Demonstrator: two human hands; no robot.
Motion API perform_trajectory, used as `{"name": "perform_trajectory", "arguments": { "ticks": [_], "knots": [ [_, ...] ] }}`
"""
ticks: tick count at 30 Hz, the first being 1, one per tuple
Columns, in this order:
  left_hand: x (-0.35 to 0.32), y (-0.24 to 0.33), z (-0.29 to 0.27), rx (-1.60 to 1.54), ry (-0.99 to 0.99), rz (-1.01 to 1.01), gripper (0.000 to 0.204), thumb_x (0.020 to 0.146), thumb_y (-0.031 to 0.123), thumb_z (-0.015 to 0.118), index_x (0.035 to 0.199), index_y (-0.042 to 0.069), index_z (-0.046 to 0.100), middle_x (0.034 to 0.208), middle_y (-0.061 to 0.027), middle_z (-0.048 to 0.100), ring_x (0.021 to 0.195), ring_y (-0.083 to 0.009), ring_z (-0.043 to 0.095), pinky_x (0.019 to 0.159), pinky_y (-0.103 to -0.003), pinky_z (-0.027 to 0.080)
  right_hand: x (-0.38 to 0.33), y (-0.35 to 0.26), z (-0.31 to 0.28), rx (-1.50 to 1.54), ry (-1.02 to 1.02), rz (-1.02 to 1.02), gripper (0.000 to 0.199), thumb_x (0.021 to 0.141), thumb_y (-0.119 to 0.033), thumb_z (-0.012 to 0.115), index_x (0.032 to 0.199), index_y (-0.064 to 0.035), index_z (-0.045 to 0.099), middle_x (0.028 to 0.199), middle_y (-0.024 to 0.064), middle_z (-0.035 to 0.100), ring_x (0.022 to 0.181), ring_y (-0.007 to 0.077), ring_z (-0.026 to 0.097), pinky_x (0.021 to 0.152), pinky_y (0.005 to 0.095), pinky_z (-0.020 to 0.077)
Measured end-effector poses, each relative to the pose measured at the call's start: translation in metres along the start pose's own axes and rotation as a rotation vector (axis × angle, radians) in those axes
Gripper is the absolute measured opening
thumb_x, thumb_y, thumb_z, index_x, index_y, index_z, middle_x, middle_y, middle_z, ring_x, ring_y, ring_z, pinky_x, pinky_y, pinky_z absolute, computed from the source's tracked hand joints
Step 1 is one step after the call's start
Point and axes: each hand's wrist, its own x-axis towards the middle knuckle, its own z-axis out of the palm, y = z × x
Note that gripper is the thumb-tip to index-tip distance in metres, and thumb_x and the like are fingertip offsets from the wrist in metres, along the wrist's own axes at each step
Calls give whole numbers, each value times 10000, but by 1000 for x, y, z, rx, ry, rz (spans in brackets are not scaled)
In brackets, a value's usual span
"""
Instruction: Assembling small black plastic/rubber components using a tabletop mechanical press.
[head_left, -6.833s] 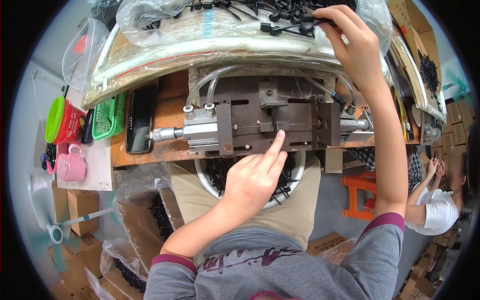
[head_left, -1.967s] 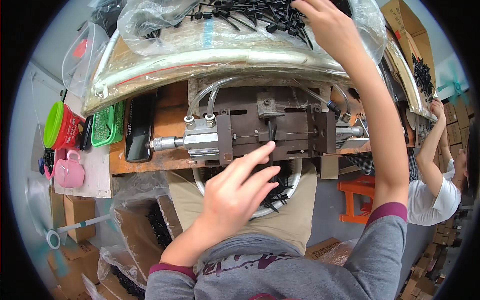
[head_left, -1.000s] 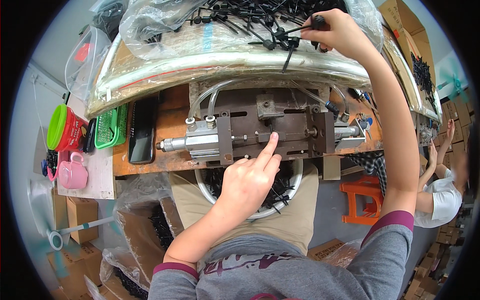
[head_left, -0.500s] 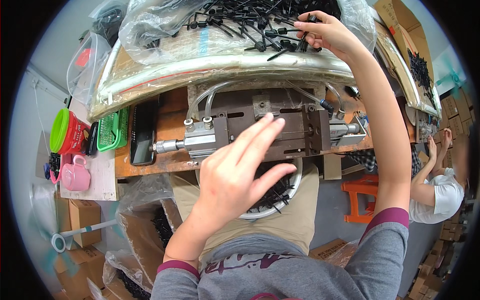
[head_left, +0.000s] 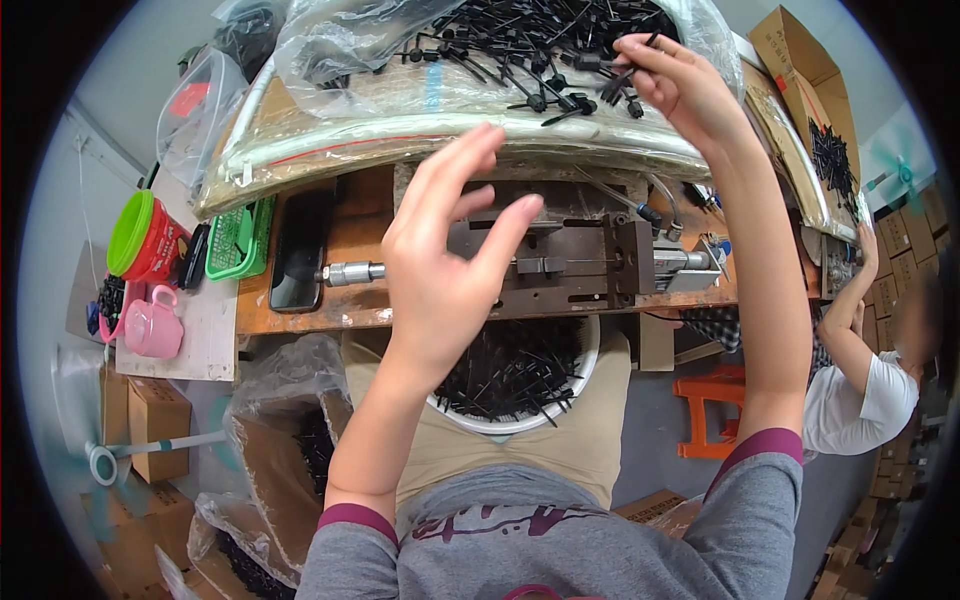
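My right hand is closed at the fingertips on a thin-stemmed black plastic part, above the right side of a pile of similar black parts on the wrapped tray. My left hand is raised over the left part of the metal fixture, fingers and thumb apart, holding nothing. It covers the fixture's left cylinder. A small dark block lies on the fixture's middle. In my lap, a white-rimmed tub holds many black stemmed parts.
A phone, green basket, red bucket with green rim and pink cup stand at left. The tray's plastic-wrapped edge borders the fixture. An orange stool and another person are at right.
My left hand has lifted from over the fixture's middle, up and left, uncovering the small block and more of the tub. My right hand has shifted slightly right and away from the pile.
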Motion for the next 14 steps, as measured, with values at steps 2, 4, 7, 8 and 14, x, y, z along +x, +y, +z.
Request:
{"name": "perform_trajectory", "arguments": {
  "ticks": [2,4,7,8,14],
  "knots": [
    [9,-13,11,9,-1,31,508,838,68,782,1320,29,626,1268,-150,661,1076,-219,671,854,-316,583,-25,-7,31,78,-34,30,186,959,-154,682,1108,-43,685,937,25,695,668,49,556,603,181,448],
    [15,-22,20,10,-56,68,515,860,67,765,1348,26,607,1246,-139,672,1059,-196,677,864,-302,575,-47,-10,52,132,-76,57,140,958,-152,688,1055,-53,698,913,11,701,671,39,570,609,174,462],
    [11,1,12,-533,-204,-391,462,923,-4,682,1373,-13,579,1253,-145,663,1088,-189,671,897,-303,569,-75,-8,66,163,-160,126,183,970,-185,687,1078,-38,671,908,11,697,654,6,559,563,141,422],
    [6,7,6,-470,-258,-389,372,938,-23,656,1309,-32,628,1169,-130,691,1024,-180,692,856,-290,572,-83,-3,68,191,-191,160,186,971,-186,685,1082,-39,663,906,18,700,647,6,560,556,143,421],
    [-32,18,-22,-286,-481,-277,321,755,-26,834,1064,36,770,1005,-99,718,931,-197,705,787,-281,599,-112,21,56,240,-138,277,235,974,-184,676,1136,-18,638,944,84,725,640,28,590,551,151,457]
  ]
}}
